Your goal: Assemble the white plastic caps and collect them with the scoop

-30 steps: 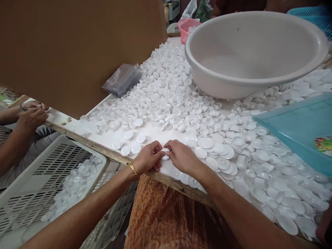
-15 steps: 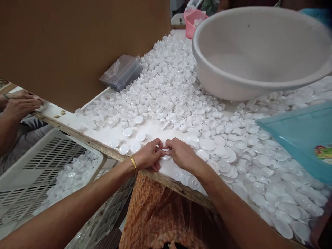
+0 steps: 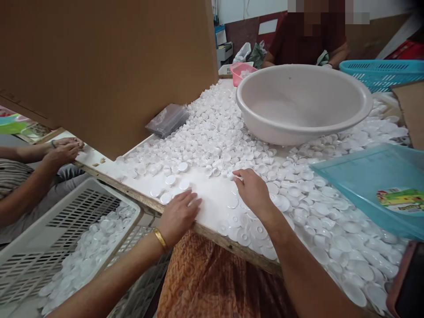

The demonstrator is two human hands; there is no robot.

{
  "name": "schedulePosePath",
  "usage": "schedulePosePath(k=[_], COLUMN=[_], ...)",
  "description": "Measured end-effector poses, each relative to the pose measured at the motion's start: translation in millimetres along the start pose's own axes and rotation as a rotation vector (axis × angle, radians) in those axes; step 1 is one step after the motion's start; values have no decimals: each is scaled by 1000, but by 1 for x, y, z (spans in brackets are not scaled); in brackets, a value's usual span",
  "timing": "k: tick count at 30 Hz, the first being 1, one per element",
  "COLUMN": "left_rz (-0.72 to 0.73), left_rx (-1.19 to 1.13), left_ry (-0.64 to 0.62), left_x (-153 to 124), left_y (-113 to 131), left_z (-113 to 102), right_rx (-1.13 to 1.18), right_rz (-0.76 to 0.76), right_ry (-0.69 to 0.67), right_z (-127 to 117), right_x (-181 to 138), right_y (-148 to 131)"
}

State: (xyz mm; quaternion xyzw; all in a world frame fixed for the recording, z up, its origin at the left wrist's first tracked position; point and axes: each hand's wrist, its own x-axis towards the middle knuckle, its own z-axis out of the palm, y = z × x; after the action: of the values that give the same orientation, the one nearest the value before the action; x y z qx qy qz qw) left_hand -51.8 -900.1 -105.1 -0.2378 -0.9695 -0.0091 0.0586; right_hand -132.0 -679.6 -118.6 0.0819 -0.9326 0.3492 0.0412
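Note:
My left hand point(image 3: 181, 215) is low over the table's front edge, palm down, its fingers loosely stretched out and apart. Just beyond its fingertips lie several round white plastic pieces, one of them a capped white piece point(image 3: 184, 184). My right hand point(image 3: 253, 191) reaches to the near edge of a heap of small white plastic cups point(image 3: 218, 132). Its thumb and index finger pinch at a small white cup point(image 3: 230, 175), partly covered by the fingertips. Beside the right wrist, flat white plastic discs point(image 3: 244, 235) lie spread in overlapping layers.
A big whitish basin point(image 3: 304, 126) stands on the heap. To the right are a blue translucent tray point(image 3: 357, 170) and a phone point(image 3: 409, 282). A cardboard box point(image 3: 109, 66) borders the left. Below it stands a white crate point(image 3: 109, 187) of pieces. Another person's hands point(image 3: 64, 150) rest left; someone sits opposite.
My hands were together over a white piece and have parted. The left moved left and down, the right forward to the cups. The view has tilted up, showing the person opposite.

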Motion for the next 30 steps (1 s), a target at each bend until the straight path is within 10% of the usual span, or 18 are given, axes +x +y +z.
schedulePosePath(k=[10, 24, 30], left_rz=[-239, -839, -815], left_rx=[39, -1371, -1299], left_ry=[-62, -107, -155], left_x=[104, 88, 82], left_y=[-9, -2, 2], left_z=[29, 27, 19], right_rx=[-311, -446, -438], right_rz=[-207, -315, -327], right_ry=[-80, 35, 37], right_z=[9, 32, 26], right_x=[-2, 8, 3], right_y=[5, 5, 6])
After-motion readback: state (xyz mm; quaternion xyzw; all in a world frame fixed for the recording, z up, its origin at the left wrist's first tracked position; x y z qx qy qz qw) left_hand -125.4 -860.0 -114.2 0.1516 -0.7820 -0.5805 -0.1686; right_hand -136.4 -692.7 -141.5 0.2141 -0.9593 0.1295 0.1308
